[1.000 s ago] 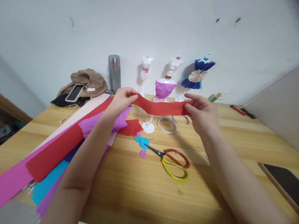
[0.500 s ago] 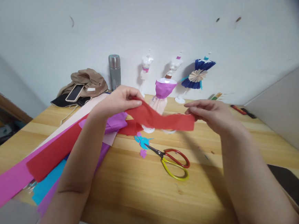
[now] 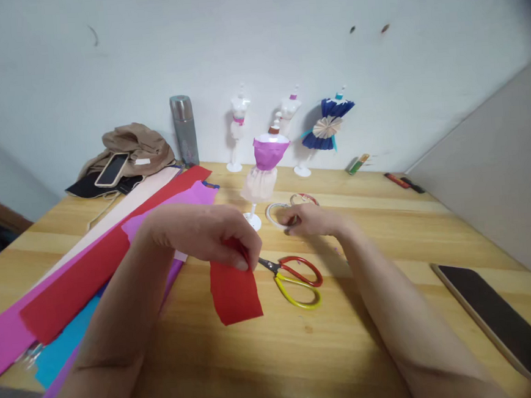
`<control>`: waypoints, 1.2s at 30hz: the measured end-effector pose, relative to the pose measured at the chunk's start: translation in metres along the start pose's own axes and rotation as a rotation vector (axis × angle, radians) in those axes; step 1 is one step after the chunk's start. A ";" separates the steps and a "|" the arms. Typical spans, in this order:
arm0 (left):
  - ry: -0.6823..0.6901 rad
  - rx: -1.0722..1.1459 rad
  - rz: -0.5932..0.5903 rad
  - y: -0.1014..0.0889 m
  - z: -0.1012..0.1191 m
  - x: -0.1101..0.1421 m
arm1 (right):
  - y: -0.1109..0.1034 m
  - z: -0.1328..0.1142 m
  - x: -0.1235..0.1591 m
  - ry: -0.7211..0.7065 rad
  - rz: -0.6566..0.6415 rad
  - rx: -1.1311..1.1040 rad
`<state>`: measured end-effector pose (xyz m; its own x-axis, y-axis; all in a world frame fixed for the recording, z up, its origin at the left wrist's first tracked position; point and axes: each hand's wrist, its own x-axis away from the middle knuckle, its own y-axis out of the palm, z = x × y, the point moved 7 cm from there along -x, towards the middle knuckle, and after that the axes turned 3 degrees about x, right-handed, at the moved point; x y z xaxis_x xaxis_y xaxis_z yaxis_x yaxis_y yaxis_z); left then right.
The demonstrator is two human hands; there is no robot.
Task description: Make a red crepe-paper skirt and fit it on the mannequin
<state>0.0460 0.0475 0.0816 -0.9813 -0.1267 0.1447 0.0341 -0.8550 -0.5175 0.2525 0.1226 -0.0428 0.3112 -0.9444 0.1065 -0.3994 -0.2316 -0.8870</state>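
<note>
My left hand (image 3: 208,237) is closed on a piece of red crepe paper (image 3: 236,293), which hangs below the fingers. Over the table, my right hand (image 3: 313,218) has its fingers curled at the right edge of a white ring (image 3: 273,217), perhaps a tape roll; its fingertips are partly hidden. Scissors (image 3: 294,276) with one red and one yellow handle lie between the hands, their tips behind the left hand. Just beyond stands a small mannequin (image 3: 269,156) in a purple top and pale skirt.
Long coloured paper sheets (image 3: 83,275) cover the left side. Behind are a grey thermos (image 3: 184,132), more mannequins (image 3: 326,127), and a brown cloth (image 3: 137,145) with a phone (image 3: 112,169). A reddish ring (image 3: 305,199) lies behind the right hand; a dark phone-like slab (image 3: 495,316) lies right.
My right hand has let go of the red paper's end and moved down to the white ring. My left hand has lowered, and the paper now hangs from it alone. The view has shifted right.
</note>
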 end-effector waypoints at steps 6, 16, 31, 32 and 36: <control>-0.056 -0.244 -0.048 0.013 -0.009 -0.019 | 0.005 0.005 -0.004 0.027 -0.048 -0.151; -0.016 -0.293 0.071 0.012 -0.009 -0.032 | -0.030 -0.004 0.027 -0.061 -0.076 -0.692; 0.150 0.581 -0.318 0.065 -0.032 -0.045 | -0.045 -0.046 0.049 -0.200 -0.071 -1.210; 0.138 0.588 -0.405 0.080 -0.034 -0.044 | -0.040 -0.044 0.049 -0.170 -0.053 -1.191; 0.059 0.425 -0.405 0.120 -0.060 -0.055 | -0.009 -0.032 0.042 -0.013 0.104 -0.910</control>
<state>0.0930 -0.0176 -0.0391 -0.9407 0.2694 0.2063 -0.2843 -0.9577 -0.0456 0.2415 0.0774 -0.0158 0.2435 -0.9692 0.0359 -0.9496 -0.2458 -0.1946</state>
